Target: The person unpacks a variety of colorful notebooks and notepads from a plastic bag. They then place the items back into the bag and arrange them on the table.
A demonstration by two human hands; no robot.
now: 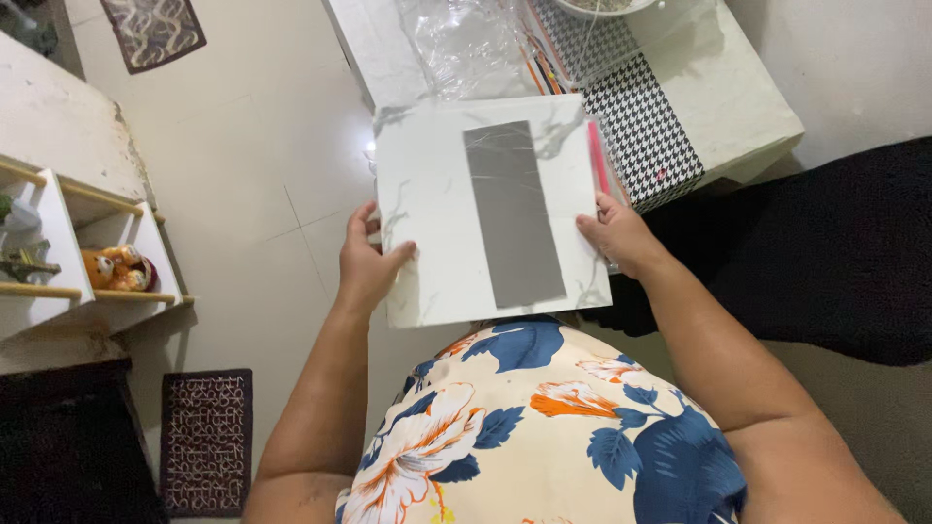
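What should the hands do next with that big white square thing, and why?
Probably lower the white marbled panel flat onto the white table just ahead. The left hand and right hand grip its opposite edges in mid-air, so both are busy, and the grey strip on it faces up.
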